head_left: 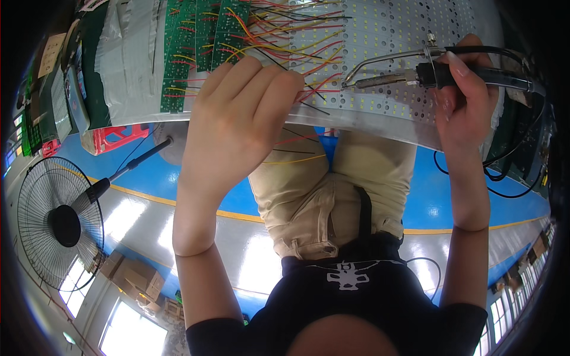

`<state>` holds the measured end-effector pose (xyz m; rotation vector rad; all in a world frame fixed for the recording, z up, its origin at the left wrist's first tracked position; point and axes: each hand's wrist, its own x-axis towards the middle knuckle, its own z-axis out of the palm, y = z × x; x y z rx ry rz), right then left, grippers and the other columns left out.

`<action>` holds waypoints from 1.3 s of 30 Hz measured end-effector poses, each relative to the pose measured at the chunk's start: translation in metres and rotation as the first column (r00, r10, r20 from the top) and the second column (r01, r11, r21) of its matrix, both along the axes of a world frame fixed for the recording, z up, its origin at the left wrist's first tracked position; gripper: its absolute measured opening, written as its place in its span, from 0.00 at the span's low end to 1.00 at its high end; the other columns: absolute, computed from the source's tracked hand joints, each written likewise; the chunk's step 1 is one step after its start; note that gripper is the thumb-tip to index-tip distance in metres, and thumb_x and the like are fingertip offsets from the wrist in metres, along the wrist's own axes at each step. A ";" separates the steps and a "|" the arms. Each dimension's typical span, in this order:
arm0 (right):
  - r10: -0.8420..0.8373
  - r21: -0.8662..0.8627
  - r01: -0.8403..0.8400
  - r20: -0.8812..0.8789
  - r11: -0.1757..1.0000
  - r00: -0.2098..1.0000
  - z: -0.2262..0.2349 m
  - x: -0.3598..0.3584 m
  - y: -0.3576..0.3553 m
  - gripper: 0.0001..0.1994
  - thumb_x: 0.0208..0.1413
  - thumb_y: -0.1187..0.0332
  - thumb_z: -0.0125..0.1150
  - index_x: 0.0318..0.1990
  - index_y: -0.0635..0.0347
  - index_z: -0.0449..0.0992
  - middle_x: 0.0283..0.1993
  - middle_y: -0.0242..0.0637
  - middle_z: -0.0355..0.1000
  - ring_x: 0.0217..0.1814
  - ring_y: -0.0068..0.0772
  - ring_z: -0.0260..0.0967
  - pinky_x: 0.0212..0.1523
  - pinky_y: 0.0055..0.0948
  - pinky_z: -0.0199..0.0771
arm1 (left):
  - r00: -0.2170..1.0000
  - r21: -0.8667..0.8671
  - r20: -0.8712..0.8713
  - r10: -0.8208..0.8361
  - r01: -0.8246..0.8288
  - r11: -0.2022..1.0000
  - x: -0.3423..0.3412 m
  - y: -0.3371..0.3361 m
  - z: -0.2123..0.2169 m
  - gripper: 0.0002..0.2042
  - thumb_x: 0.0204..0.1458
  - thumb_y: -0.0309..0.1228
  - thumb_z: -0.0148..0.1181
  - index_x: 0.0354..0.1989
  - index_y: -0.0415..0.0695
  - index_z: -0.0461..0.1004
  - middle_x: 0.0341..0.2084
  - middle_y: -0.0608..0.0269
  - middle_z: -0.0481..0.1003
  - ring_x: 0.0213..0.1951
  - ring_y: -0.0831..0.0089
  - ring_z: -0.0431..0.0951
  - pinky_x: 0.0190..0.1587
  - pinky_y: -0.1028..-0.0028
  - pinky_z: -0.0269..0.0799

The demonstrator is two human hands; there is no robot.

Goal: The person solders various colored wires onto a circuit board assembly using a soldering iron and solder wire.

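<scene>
My left hand [240,113] is closed above the near edge of the work, its fingers curled under and its fingertips hidden. Red and black wires [314,89] come out beside its index finger, and it appears to pinch one of them. In my right hand [469,104] is a soldering iron [430,76] with a black handle and a thin curved metal feed tube [383,59] fixed to it. The iron's tip points left and meets the end of the tube by the wire ends, over a white panel [386,107] dotted with small yellowish LEDs.
Green circuit boards [177,35] with red, yellow and black wires lie left of the panel. A black cable [504,52] trails from the iron on the right. A standing fan [62,225], a red plastic crate [122,137] and cardboard boxes [139,279] are to the left.
</scene>
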<state>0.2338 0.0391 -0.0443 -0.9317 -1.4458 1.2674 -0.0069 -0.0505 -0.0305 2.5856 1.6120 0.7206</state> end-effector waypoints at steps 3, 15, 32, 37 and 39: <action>-0.029 -0.080 0.028 -0.021 0.996 0.999 0.005 -0.007 -0.002 0.10 0.49 0.68 0.50 0.26 0.68 0.67 0.21 0.28 0.55 0.13 0.11 0.45 0.17 0.13 0.49 | 1.000 -0.016 -0.004 -0.003 0.003 1.000 -0.001 0.000 0.001 0.08 0.38 0.21 0.60 0.27 0.42 0.68 0.21 0.65 0.69 0.23 0.67 0.66 0.26 0.70 0.59; -0.028 0.175 0.007 0.120 0.985 0.992 -0.003 -0.001 -0.001 0.09 0.50 0.68 0.50 0.28 0.68 0.68 0.23 0.31 0.57 0.14 0.12 0.47 0.18 0.13 0.51 | 1.000 -0.008 0.003 -0.003 0.003 1.000 0.000 0.000 0.001 0.08 0.38 0.21 0.60 0.27 0.42 0.68 0.22 0.64 0.70 0.24 0.66 0.67 0.27 0.69 0.61; 0.058 -0.107 -0.069 -0.098 0.992 0.993 0.000 0.002 0.000 0.10 0.51 0.68 0.50 0.28 0.69 0.68 0.21 0.30 0.55 0.13 0.12 0.46 0.17 0.14 0.52 | 1.000 0.013 -0.004 -0.004 0.004 1.000 -0.001 0.000 -0.001 0.09 0.37 0.20 0.60 0.27 0.42 0.68 0.22 0.65 0.69 0.24 0.67 0.66 0.26 0.70 0.60; -0.048 -0.114 0.042 -0.049 0.993 0.998 0.003 -0.004 -0.003 0.10 0.49 0.68 0.51 0.27 0.69 0.68 0.19 0.28 0.53 0.13 0.12 0.46 0.17 0.14 0.51 | 1.000 0.020 0.009 -0.004 0.003 1.000 0.000 0.000 -0.001 0.09 0.37 0.20 0.61 0.27 0.41 0.68 0.22 0.65 0.69 0.23 0.66 0.66 0.25 0.70 0.60; -0.046 -0.121 0.040 -0.045 0.992 0.998 0.002 -0.002 -0.003 0.10 0.49 0.68 0.51 0.27 0.69 0.67 0.18 0.27 0.53 0.13 0.12 0.46 0.17 0.14 0.51 | 1.000 0.011 0.018 -0.001 0.000 1.000 0.000 0.000 0.001 0.09 0.37 0.20 0.61 0.27 0.41 0.68 0.22 0.65 0.69 0.23 0.66 0.66 0.25 0.70 0.60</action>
